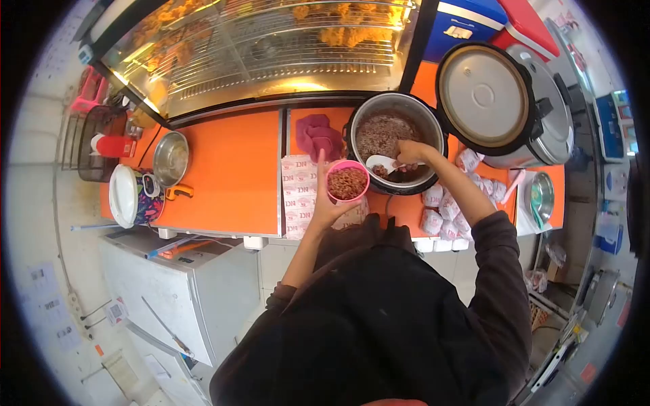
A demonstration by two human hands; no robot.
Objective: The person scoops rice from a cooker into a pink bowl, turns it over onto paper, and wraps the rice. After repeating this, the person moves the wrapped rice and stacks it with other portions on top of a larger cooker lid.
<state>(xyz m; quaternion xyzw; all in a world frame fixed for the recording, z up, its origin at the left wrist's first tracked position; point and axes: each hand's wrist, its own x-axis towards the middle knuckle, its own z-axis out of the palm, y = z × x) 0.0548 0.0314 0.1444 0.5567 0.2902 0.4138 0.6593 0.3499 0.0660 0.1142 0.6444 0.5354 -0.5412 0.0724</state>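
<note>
My left hand (326,203) holds a small pink cup (347,181) filled with brown rice, just in front of the big rice cooker pot (426,122). My right hand (408,153) reaches over the pot's rim and grips a white rice paddle (379,162), whose blade carries some rice between the pot and the cup. The pot holds more brown rice (382,132). Its lid (484,95) stands swung open to the right.
A stack of printed paper wrappers (298,193) lies left of the cup on the orange counter (230,176). Several wrapped packets (443,210) sit right of the pot. A steel bowl (170,158), a flowered container (135,196) and a glass fried-food display (271,47) stand behind.
</note>
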